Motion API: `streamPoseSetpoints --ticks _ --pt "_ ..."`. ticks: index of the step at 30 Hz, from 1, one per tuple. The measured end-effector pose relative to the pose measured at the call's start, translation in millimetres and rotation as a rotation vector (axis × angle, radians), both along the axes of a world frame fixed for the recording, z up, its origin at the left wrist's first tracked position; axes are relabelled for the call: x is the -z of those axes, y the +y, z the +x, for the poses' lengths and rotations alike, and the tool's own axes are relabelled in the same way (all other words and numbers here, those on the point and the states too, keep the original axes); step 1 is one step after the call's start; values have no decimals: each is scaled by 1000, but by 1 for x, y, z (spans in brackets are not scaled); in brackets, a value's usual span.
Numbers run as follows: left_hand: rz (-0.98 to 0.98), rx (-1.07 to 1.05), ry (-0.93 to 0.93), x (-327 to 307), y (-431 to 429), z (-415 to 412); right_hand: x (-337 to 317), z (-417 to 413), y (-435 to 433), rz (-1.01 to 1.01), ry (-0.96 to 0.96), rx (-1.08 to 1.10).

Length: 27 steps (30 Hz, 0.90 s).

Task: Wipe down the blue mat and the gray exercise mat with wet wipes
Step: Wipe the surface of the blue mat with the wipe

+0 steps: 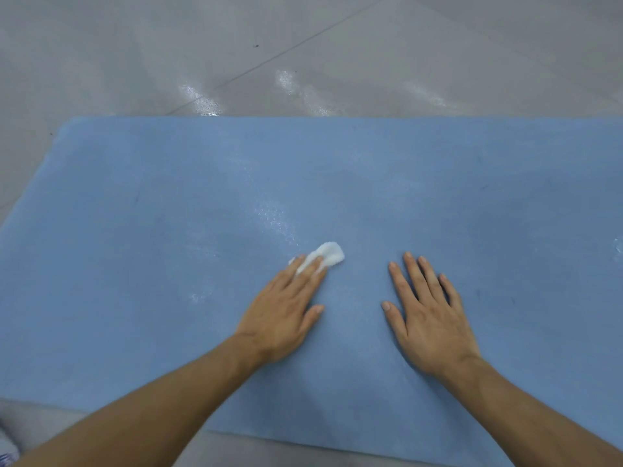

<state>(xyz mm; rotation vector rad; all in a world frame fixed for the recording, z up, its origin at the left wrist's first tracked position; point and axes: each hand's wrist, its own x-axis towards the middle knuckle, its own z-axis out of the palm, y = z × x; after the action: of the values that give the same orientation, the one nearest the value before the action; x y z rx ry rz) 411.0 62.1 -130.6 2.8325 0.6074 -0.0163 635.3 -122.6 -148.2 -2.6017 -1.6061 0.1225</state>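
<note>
The blue mat (168,197) lies flat on the floor and fills most of the view. My left hand (286,305) rests palm down near its middle, fingers pressing a crumpled white wet wipe (328,254) onto the mat. The wipe sticks out past my fingertips. My right hand (428,311) lies flat on the mat to the right, fingers spread, nothing under it. Wet shiny streaks (273,217) show on the mat just beyond the wipe. No gray exercise mat is in view.
Gray tiled floor (303,45) with glossy reflections lies beyond the mat's far edge. A strip of floor also shows along the mat's near edge. Something patterned peeks in at the bottom left corner (6,446).
</note>
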Motion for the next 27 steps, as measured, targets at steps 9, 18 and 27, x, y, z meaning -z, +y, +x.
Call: streamPoseSetpoints --ticks 9,18,27 --pt "3 -580 86 -5 100 -127 0 0 0 -3 4 -5" --pt "-20 -629 -18 0 -38 -99 -4 -24 9 79 10 -129" --pt "-65 -595 -81 -12 -117 -82 -12 -49 16 78 34 -386"
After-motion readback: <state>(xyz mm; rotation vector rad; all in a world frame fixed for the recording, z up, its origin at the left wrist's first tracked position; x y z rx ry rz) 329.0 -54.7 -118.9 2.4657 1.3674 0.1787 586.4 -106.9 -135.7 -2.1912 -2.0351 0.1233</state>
